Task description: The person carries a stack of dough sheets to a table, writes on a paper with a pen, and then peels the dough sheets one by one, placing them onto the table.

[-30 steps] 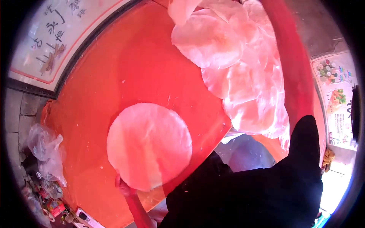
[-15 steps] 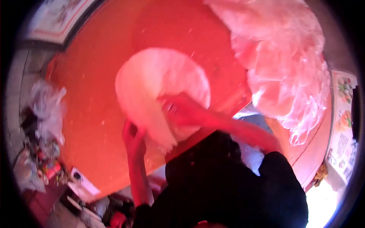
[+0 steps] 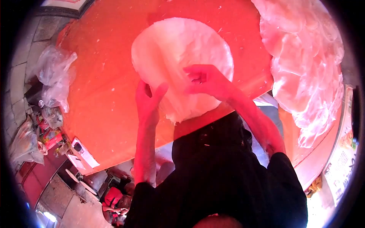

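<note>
A large, thin, pale round sheet (image 3: 186, 49) lies on the orange-red tabletop (image 3: 102, 106), with a raised fold running down its middle and a ragged lower edge. At the sheet's lower left edge is my left hand (image 3: 149, 98), its thumb spread from the fingers and nothing visible between them. My right hand (image 3: 207, 80) is over the right part of the sheet, fingers curled with a gap to the thumb. I see nothing held in it.
A wide pile of similar pale sheets (image 3: 304, 68) covers the right side. Clear plastic bags (image 3: 57, 76) hang at the left edge. A phone-like dark item (image 3: 78, 146) lies at the table's lower left corner. Printed boards stand at the far right and top left.
The view has shifted, so the table sits differently in it. My right hand has drawn off the sheet's fold and its fingers have loosened. The fold lies flatter and the sheet is more spread out.
</note>
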The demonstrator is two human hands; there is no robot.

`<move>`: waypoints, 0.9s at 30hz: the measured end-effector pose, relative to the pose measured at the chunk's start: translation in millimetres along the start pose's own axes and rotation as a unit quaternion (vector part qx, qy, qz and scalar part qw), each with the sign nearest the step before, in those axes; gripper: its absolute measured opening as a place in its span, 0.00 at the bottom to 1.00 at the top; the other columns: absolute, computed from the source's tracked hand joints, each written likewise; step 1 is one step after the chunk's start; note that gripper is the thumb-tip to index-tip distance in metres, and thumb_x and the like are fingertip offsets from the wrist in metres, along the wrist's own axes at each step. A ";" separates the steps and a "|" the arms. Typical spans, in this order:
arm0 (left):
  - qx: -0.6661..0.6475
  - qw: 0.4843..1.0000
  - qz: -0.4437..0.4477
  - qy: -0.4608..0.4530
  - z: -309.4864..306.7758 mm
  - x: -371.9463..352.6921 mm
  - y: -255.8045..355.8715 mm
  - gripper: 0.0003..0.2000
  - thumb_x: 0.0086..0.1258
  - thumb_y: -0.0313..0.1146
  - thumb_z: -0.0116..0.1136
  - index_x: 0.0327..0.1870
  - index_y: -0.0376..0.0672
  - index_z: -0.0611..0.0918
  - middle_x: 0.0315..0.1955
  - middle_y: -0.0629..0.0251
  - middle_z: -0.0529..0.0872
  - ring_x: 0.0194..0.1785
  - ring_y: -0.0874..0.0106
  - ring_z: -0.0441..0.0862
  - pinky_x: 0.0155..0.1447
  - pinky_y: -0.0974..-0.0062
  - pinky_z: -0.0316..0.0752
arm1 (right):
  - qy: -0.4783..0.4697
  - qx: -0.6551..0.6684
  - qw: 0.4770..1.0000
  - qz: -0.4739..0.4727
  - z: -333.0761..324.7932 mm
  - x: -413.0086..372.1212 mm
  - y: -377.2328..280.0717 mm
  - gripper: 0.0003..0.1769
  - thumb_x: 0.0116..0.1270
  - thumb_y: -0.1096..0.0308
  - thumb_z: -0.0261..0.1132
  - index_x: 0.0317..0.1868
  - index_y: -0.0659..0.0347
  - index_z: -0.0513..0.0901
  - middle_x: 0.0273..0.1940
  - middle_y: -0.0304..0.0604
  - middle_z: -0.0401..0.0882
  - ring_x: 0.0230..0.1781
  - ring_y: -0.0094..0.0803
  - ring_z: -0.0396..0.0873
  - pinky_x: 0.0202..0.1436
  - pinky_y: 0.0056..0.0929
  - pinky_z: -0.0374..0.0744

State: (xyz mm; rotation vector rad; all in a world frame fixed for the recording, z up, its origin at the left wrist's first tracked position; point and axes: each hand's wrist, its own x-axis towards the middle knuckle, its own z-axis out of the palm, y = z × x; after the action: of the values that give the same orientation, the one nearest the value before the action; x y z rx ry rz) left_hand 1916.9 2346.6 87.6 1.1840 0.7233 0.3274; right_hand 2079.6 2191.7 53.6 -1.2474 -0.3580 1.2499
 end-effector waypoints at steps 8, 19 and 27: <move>0.133 0.982 -0.063 0.119 -37.7 0.6 -29.2 0.25 0.64 0.23 0.64 0.63 0.35 0.74 0.51 0.62 0.83 0.51 0.70 0.82 0.55 0.70 0.78 | 0.128 -0.446 0.882 -0.087 44.3 10.6 4.2 0.23 0.56 0.68 0.65 0.53 0.66 0.82 0.37 0.63 0.84 0.39 0.53 0.85 0.43 0.45 0.83; -0.220 0.971 -0.080 0.041 -150.3 -29.6 -73.2 0.28 0.68 0.24 0.55 0.71 0.37 0.68 0.62 0.55 0.79 0.63 0.60 0.78 0.67 0.57 0.75 | 0.178 -0.067 0.956 -0.225 -242.6 -64.9 -170.0 0.22 0.64 0.65 0.67 0.57 0.64 0.81 0.41 0.43 0.85 0.42 0.32 0.84 0.45 0.33 0.83; -0.218 0.961 -0.128 0.112 -167.0 -33.5 -94.2 0.25 0.72 0.30 0.54 0.70 0.37 0.70 0.61 0.57 0.80 0.63 0.61 0.78 0.66 0.59 0.74 | 0.316 -0.041 0.911 -0.260 -330.8 -123.9 -192.4 0.19 0.70 0.63 0.65 0.57 0.65 0.80 0.46 0.40 0.83 0.46 0.31 0.82 0.48 0.34 0.84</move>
State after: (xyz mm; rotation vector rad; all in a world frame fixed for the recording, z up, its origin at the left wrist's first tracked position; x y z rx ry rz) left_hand 1768.7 2413.2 -19.6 0.6326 0.9361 0.3839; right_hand 2391.7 1954.9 145.2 -1.4326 -0.2396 0.3428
